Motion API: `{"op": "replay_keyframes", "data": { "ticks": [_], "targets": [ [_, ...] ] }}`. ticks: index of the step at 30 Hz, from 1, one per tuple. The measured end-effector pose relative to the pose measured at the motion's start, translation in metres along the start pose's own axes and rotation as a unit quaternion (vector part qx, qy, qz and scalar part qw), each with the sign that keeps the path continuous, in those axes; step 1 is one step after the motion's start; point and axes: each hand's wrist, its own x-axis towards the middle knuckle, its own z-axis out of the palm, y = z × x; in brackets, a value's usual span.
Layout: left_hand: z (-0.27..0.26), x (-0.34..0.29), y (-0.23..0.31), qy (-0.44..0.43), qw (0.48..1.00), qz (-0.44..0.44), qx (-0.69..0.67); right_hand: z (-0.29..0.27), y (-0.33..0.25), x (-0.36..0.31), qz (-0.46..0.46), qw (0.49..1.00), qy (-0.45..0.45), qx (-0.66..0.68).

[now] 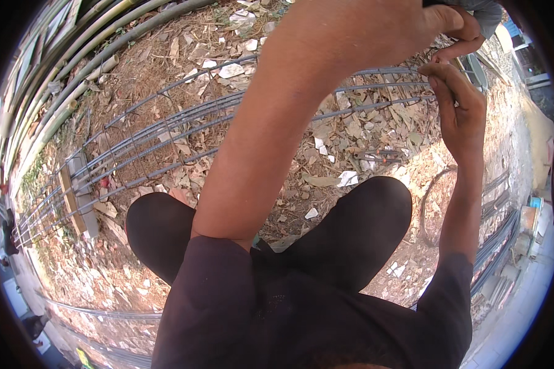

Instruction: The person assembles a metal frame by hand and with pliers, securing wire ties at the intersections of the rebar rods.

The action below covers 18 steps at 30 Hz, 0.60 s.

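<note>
A long cage of steel reinforcing bars (166,126) with thin stirrups runs across in front of my knees. My left arm reaches over it, and my left hand (366,31) is at the top, partly cut off by the frame edge. Its thumb points right, while its other fingers are hidden. At the bars' right end, my right hand (463,107) is closed in a pinch beside the upper bars. Whatever lies between those fingertips is too small to make out. Just beyond it is another person's hand (452,50), close to my fingertips.
Bamboo poles (83,61) lie at the far left. The cage's left part rests near a wooden block (72,200). A pincer-like tool (380,156) lies on the leaf-and-rubble ground. To the right are a wire loop (426,212) and a bundle of bars (498,246).
</note>
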Motion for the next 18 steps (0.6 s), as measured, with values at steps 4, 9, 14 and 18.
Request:
{"op": "replay_keyframes", "data": {
  "ticks": [4, 9, 14, 18],
  "targets": [
    [-0.009, 0.007, -0.025, -0.131, 0.963, -0.013, -0.236, 0.007, -0.028, 0.061, 0.100, 0.993, 0.021, 0.062],
    [-0.064, 0.032, -0.064, -0.009, 0.999, 0.035, -0.030, 0.008, -0.003, 0.117, 0.090, 0.987, 0.008, 0.133],
    [-0.114, -0.077, -0.129, 0.055, 0.986, -0.094, -0.128, 0.084, -0.033, 0.174, -0.105, 0.986, -0.042, 0.125],
    [-0.104, -0.089, -0.135, 0.066, 0.976, -0.197, -0.066, 0.145, -0.079, 0.172, -0.042, 0.964, -0.128, 0.231]
  ]
}}
